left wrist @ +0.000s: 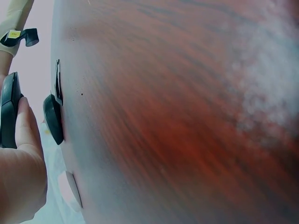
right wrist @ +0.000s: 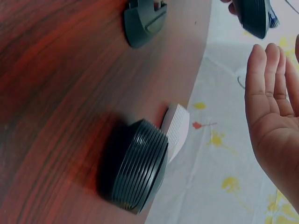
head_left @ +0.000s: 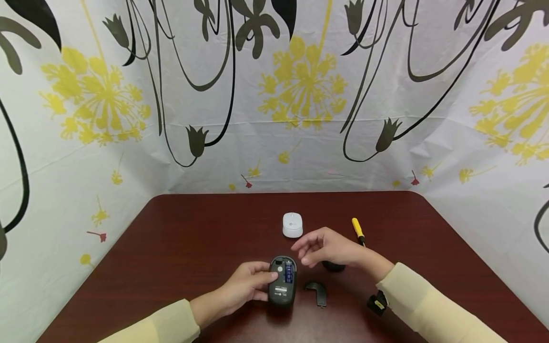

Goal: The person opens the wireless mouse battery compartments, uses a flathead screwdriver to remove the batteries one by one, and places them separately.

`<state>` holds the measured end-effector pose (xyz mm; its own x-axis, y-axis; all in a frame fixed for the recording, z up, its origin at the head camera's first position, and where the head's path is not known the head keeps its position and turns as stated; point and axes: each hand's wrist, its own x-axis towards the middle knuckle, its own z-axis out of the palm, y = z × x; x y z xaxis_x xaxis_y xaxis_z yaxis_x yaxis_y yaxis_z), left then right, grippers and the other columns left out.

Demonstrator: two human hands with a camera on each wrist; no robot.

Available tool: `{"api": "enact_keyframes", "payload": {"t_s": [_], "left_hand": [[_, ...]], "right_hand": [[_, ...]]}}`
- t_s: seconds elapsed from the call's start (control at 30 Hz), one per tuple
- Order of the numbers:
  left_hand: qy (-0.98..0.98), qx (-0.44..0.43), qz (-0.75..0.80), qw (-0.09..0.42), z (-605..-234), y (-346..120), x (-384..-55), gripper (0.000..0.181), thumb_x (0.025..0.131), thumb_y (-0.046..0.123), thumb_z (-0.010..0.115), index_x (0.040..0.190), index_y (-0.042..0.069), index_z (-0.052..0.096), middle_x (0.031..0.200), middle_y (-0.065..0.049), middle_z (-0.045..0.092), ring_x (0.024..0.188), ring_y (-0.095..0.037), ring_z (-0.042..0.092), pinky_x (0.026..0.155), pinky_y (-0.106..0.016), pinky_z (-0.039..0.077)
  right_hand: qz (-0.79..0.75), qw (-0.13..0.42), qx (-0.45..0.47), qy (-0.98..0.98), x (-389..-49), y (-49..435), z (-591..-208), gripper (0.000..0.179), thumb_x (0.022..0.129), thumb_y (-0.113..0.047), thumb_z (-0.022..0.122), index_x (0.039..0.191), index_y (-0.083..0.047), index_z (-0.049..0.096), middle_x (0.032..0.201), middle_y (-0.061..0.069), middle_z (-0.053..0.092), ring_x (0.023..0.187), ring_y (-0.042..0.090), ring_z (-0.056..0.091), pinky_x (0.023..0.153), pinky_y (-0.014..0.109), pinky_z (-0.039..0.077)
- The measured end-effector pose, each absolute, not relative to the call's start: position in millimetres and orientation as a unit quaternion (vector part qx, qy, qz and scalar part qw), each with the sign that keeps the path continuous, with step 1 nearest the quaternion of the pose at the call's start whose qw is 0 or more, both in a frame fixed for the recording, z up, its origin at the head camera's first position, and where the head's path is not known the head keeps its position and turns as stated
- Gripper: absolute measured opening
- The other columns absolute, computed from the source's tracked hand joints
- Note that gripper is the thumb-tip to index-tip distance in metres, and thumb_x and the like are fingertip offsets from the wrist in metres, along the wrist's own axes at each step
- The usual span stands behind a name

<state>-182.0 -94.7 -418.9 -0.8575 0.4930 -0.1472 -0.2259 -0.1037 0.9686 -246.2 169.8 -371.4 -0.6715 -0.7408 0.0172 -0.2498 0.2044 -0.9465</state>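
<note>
My left hand (head_left: pixel 244 286) grips a dark computer mouse (head_left: pixel 280 295) by its left side, thumb on top, underside facing up. Its battery compartment is uncovered, and a blue battery (head_left: pixel 289 272) lies inside. Just beyond and to the right, my right hand (head_left: pixel 328 247) hovers with loosely bent fingers and nothing in them; the right wrist view shows its bare palm (right wrist: pixel 275 126). The curved black battery cover (head_left: pixel 318 291) lies on the table right of the held mouse. Under my right hand, partly hidden, sits a black mouse-shaped thing (head_left: pixel 333 267) with a ribbed side (right wrist: pixel 140 163).
A white mouse (head_left: pixel 292 226) rests farther back on the dark red table (head_left: pixel 206 228). Behind my right forearm lies a yellow-handled screwdriver (head_left: pixel 358 228), its tip hidden. A patterned cloth (head_left: pixel 240 105) hangs along the table's back and sides.
</note>
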Motion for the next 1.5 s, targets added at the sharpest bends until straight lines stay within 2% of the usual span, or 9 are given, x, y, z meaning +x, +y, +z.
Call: {"api": "enact_keyframes", "payload": {"t_s": [0.1, 0.17, 0.3, 0.53, 0.83, 1.3, 1.5], "left_hand": [[0.621, 0.113, 0.735, 0.247, -419.6, -94.2, -181.1, 0.040, 0.094, 0.013, 0.062, 0.122, -0.014, 0.053, 0.102, -0.018, 0.067, 0.089, -0.025, 0.067, 0.074, -0.039, 0.058], [0.620, 0.117, 0.735, 0.249, -420.1, -93.9, -180.4, 0.040, 0.094, 0.012, 0.061, 0.122, -0.014, 0.053, 0.102, -0.018, 0.067, 0.089, -0.024, 0.067, 0.073, -0.038, 0.058], [0.621, 0.123, 0.732, 0.254, -421.4, -93.2, -178.8, 0.038, 0.093, 0.011, 0.061, 0.121, -0.014, 0.054, 0.101, -0.018, 0.068, 0.088, -0.024, 0.067, 0.071, -0.036, 0.058], [0.622, 0.125, 0.728, 0.259, -423.5, -92.6, -177.2, 0.037, 0.092, 0.011, 0.062, 0.119, -0.014, 0.055, 0.099, -0.017, 0.068, 0.087, -0.022, 0.067, 0.069, -0.034, 0.058], [0.627, 0.121, 0.721, 0.269, -424.7, -92.6, -175.5, 0.036, 0.093, 0.012, 0.062, 0.119, -0.013, 0.056, 0.099, -0.016, 0.068, 0.086, -0.022, 0.066, 0.067, -0.032, 0.057], [0.632, 0.120, 0.715, 0.272, -425.2, -92.6, -176.3, 0.036, 0.093, 0.011, 0.062, 0.119, -0.014, 0.056, 0.099, -0.016, 0.068, 0.086, -0.023, 0.067, 0.068, -0.034, 0.058], [0.636, 0.118, 0.712, 0.275, -424.5, -92.4, -177.2, 0.036, 0.093, 0.011, 0.062, 0.119, -0.014, 0.055, 0.099, -0.017, 0.068, 0.085, -0.023, 0.067, 0.068, -0.035, 0.058]], "right_hand": [[-0.516, 0.231, -0.360, 0.742, -245.7, 165.3, -373.3, 0.034, 0.086, -0.006, 0.074, 0.117, 0.003, 0.066, 0.094, 0.013, 0.067, 0.080, 0.020, 0.066, 0.071, 0.039, 0.058], [-0.508, 0.231, -0.376, 0.740, -245.4, 162.9, -374.2, 0.032, 0.085, -0.007, 0.075, 0.115, 0.000, 0.068, 0.093, 0.013, 0.067, 0.078, 0.017, 0.064, 0.068, 0.034, 0.058], [-0.493, 0.227, -0.399, 0.739, -244.4, 159.2, -376.6, 0.029, 0.084, -0.006, 0.075, 0.112, -0.002, 0.070, 0.089, 0.012, 0.066, 0.076, 0.014, 0.061, 0.065, 0.027, 0.055], [-0.479, 0.229, -0.413, 0.740, -241.6, 154.6, -376.6, 0.026, 0.084, -0.005, 0.074, 0.110, -0.002, 0.071, 0.083, 0.000, 0.063, 0.072, 0.009, 0.056, 0.062, 0.019, 0.049], [-0.466, 0.241, -0.422, 0.739, -240.3, 153.2, -379.2, 0.022, 0.086, -0.004, 0.071, 0.108, -0.004, 0.073, 0.081, 0.000, 0.060, 0.070, 0.009, 0.052, 0.061, 0.020, 0.046], [-0.438, 0.239, -0.422, 0.757, -238.5, 152.1, -376.5, 0.016, 0.089, -0.004, 0.068, 0.104, -0.009, 0.073, 0.082, -0.001, 0.062, 0.072, 0.010, 0.053, 0.062, 0.023, 0.048], [-0.439, 0.246, -0.408, 0.762, -238.4, 152.8, -373.8, 0.014, 0.091, -0.003, 0.066, 0.103, -0.009, 0.071, 0.081, 0.000, 0.061, 0.072, 0.010, 0.054, 0.064, 0.031, 0.053]]}}
